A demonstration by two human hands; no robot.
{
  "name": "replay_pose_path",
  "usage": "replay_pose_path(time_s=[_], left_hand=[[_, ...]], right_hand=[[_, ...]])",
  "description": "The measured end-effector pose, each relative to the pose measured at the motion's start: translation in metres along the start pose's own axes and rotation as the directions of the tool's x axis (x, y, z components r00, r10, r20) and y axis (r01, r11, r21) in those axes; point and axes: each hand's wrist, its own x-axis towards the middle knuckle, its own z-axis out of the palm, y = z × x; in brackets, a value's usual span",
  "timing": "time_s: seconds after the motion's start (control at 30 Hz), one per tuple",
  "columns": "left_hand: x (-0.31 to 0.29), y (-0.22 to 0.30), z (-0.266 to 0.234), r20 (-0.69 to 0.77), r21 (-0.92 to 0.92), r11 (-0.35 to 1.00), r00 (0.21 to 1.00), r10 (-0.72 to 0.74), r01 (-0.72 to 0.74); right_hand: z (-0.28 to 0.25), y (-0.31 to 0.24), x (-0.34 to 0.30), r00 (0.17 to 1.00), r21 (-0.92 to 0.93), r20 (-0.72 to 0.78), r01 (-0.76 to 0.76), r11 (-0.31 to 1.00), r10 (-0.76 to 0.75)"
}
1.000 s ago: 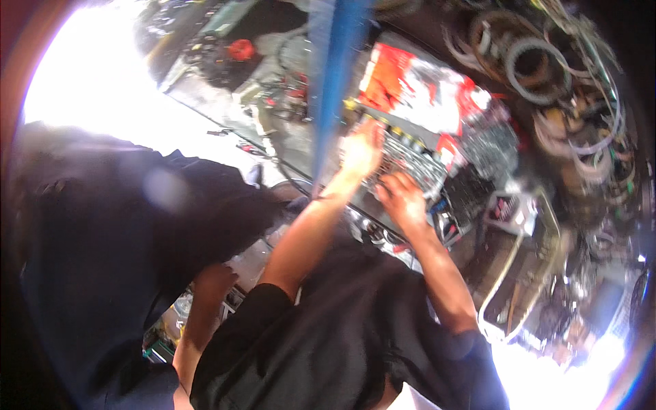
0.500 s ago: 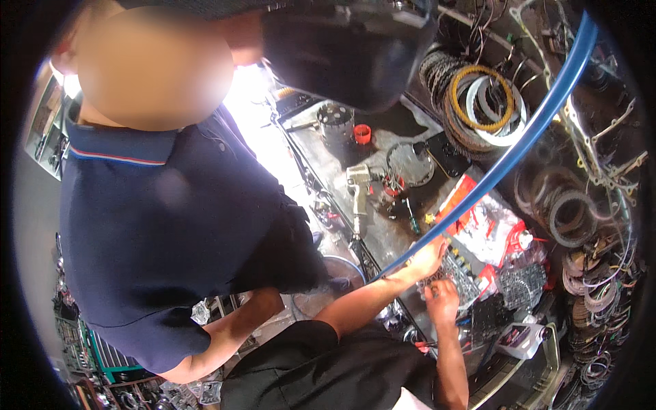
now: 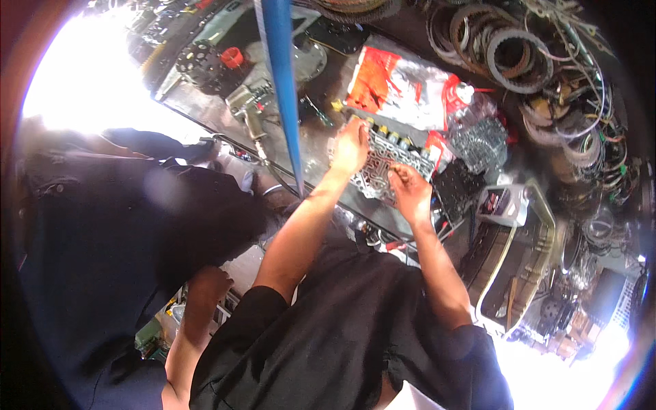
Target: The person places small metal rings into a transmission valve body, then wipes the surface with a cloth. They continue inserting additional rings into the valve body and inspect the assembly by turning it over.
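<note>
A flat metal valve body (image 3: 377, 179), its top full of winding channels, lies on the workbench in front of me. Along its far edge runs a row of dark and yellow solenoids (image 3: 393, 137). My left hand (image 3: 350, 149) is closed over the valve body's left end, its fingertips partly hidden by the hand itself. Over the right part of the same piece, my right hand (image 3: 413, 194) has its fingers curled together in a pinch. Whatever lies between those fingertips is too small to make out.
A red and silver plastic bag (image 3: 403, 89) lies beyond the valve body. A blue hose (image 3: 279, 89) hangs across the view. An air gun-shaped tool (image 3: 251, 116) rests at left, a white bottle (image 3: 504, 203) at right. A co-worker's arm (image 3: 195, 321) is at lower left.
My view has swung to the right and downward, so the bench appears farther left and the co-worker lower. Both hands remain at the valve body.
</note>
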Motion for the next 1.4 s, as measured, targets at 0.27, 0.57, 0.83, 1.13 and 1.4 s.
replay_pose_path(time_s=[0.27,0.57,0.83,1.13,1.4], left_hand=[[0.001,0.011,-0.007,0.012,-0.083,0.996,0.999,-0.034,0.035],[0.002,0.002,-0.004,-0.012,-0.056,0.997,0.999,0.047,-0.047],[0.003,0.005,-0.005,-0.029,-0.039,0.998,0.999,0.045,-0.046],[0.002,0.004,-0.003,-0.021,-0.044,0.999,1.0,0.02,-0.02],[0.003,0.002,-0.003,-0.022,-0.057,0.998,1.0,0.021,-0.022]], right_hand=[[0.005,-0.02,-0.014,0.997,-0.19,0.071,0.054,0.98,-0.041],[0.009,-0.024,-0.012,0.987,-0.269,0.144,0.102,0.958,-0.064],[0.016,-0.029,-0.009,0.94,-0.319,0.226,0.32,0.892,-0.256],[0.023,-0.035,0.0,0.826,-0.406,0.344,0.559,0.723,-0.446],[0.026,-0.039,0.001,0.837,-0.493,0.408,0.538,0.684,-0.364]])
